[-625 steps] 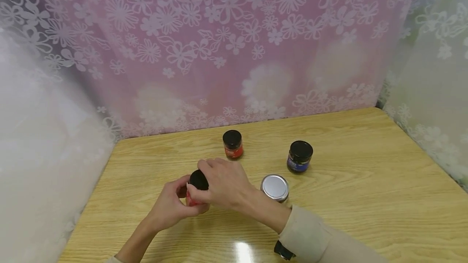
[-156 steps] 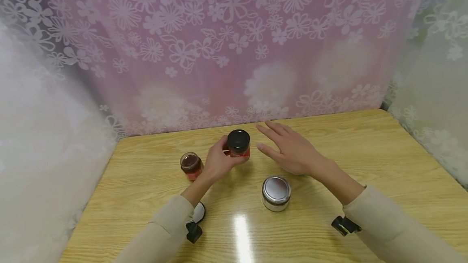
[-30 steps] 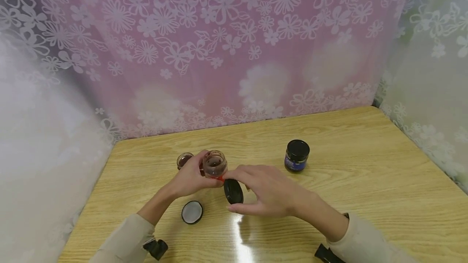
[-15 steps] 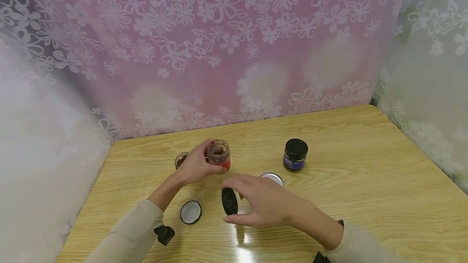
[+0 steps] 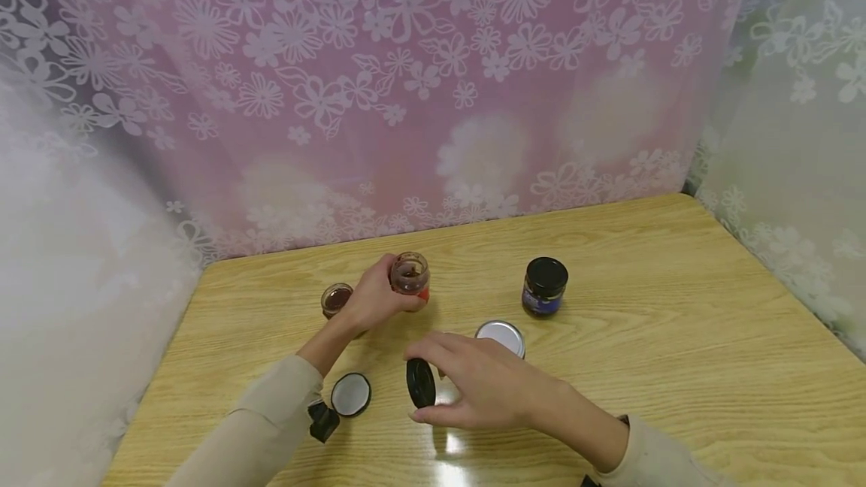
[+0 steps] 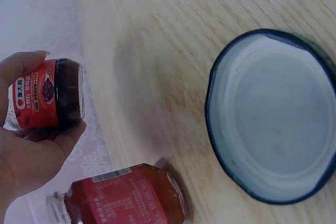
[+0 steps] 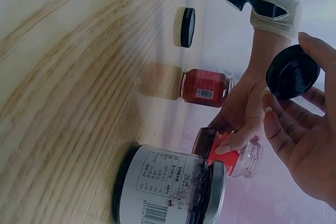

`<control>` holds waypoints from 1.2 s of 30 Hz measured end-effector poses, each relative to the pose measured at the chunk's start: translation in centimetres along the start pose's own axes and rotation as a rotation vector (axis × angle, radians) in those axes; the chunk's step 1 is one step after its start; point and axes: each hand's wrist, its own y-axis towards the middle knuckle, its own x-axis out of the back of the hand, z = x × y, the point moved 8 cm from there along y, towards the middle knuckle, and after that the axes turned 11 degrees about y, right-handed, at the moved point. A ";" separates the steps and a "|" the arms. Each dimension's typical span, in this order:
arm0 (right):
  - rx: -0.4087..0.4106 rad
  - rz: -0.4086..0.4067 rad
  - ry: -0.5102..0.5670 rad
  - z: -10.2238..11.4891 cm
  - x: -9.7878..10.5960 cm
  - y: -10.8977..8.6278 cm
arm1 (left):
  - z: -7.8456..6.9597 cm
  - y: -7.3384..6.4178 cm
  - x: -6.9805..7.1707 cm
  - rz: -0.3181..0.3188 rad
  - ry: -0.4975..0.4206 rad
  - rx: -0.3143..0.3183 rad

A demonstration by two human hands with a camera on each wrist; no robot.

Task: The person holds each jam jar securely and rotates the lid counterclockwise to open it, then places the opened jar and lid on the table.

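Observation:
My left hand (image 5: 375, 297) grips an uncapped glass jar (image 5: 411, 274) with a red label and dark contents, fingers and thumb wrapped around its side. In my right hand (image 5: 483, 383), thumb and fingertips pinch a black jar lid (image 5: 421, 383) by its rim, tilted on edge over the table. A second uncapped jar with a red label (image 6: 128, 195) stands beside the left forearm, partly covered by that hand in the head view. Near the left cuff, another lid (image 5: 351, 394) lies with its pale inside up.
A jar with a silver lid (image 5: 501, 335) and white label (image 7: 157, 182) stands just behind the right hand, partly hidden by it. Farther right is a black-lidded jar with a blue label (image 5: 544, 286). The wooden table (image 5: 643, 322) meets a floral curtain (image 5: 406, 134) at its back edge.
Earlier, the second red jar was still capped. Over the last second my left hand has carried it back and right, while my right hand has drawn its lid toward me, widening the gap.

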 end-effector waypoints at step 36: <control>-0.007 -0.012 -0.017 -1.1 0.0 -0.3 | 3.5 3.0 -2.6 -0.051 -0.075 0.135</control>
